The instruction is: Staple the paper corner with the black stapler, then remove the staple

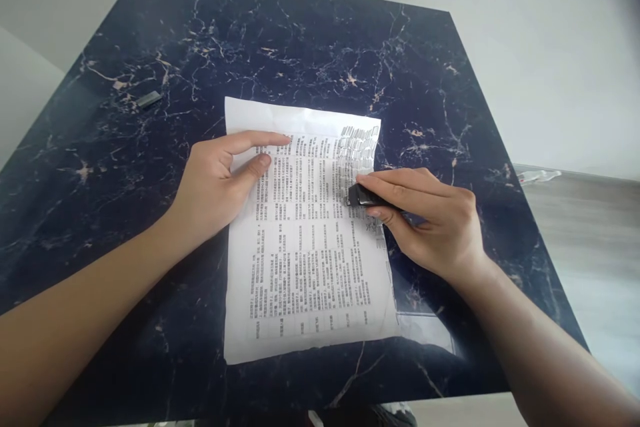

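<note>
A sheet of paper (300, 267) covered in printed text lies on the dark blue marbled table (280, 33), its print turned sideways to me. My left hand (220, 177) rests on the sheet's upper left part, with index finger and thumb stretched out and apart. In my right hand (430, 217) is a black stamp (367, 196), gripped between thumb and fingers. The stamp's end is at the right side of the sheet. Dense black patterned marks (357, 143) run along that side, above and below the stamp. My right fingers hide part of the stamp.
A small grey-green flat piece (149, 100) lies on the table to the left. Beyond the right table edge, a clear plastic item with red on it (540, 176) is visible. Pale wall and floor surround the table.
</note>
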### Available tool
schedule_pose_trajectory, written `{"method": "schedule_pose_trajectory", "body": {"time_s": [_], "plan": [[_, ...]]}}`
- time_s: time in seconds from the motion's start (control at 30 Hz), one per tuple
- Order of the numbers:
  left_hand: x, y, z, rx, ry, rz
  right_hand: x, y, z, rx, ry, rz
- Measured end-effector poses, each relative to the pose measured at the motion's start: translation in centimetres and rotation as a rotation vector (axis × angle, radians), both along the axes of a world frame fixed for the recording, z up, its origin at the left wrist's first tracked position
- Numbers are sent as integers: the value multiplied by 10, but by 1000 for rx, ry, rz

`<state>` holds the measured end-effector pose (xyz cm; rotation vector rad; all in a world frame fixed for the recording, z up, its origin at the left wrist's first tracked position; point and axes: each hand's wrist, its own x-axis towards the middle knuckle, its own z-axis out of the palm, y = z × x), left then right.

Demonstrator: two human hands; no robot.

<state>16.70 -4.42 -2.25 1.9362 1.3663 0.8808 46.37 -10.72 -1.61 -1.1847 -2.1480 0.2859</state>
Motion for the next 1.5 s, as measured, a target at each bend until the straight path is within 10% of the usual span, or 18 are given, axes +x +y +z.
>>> {"method": "schedule_pose_trajectory", "body": {"time_s": [0.8, 1.5], "plan": [[3, 2, 0, 5, -11, -12, -17, -2, -4, 58, -285, -28], [-5, 4, -8, 155, 206, -45, 13, 0, 11, 64, -87, -263]]}}
